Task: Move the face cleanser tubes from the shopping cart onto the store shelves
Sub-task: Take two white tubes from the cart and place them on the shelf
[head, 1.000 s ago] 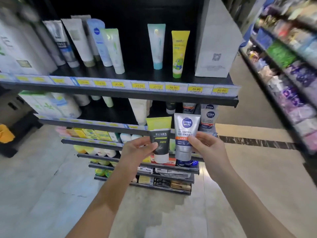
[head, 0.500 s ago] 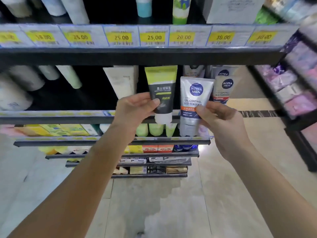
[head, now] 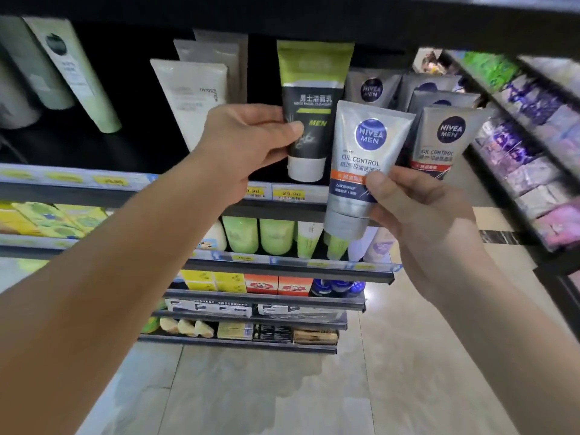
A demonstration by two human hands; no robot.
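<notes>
Green-and-charcoal men's cleanser tube (head: pixel 309 111): pinched at its left edge by the left hand (head: pixel 251 149), thumb on the printed face, fingers behind. Held upright in front of the shelf (head: pixel 78 196), white cap down and just above the price-label strip, crimped green end up; long axis near vertical, label facing the camera.

Silver Nivea Men tube (head: pixel 365 164): gripped low on its right side by the right hand (head: pixel 417 211), thumb across the orange band. Cap down, crimp up, axis leaning slightly (top tipped right). It hangs nearer than the shelf edge and lower than the green tube, cap below the label strip.

Stock already placed: matching Nivea tubes (head: pixel 445 139) stand cap-down at the right; a white tube (head: pixel 194 95) stands left of the gap.

Handling note, as judgement: seat the green tube first in the open gap between white tube and Nivea row, cap flat on the shelf, label outward. Then raise the silver tube clear of the strip and set it before its matching row without toppling neighbours. Shopping cart not in view.
</notes>
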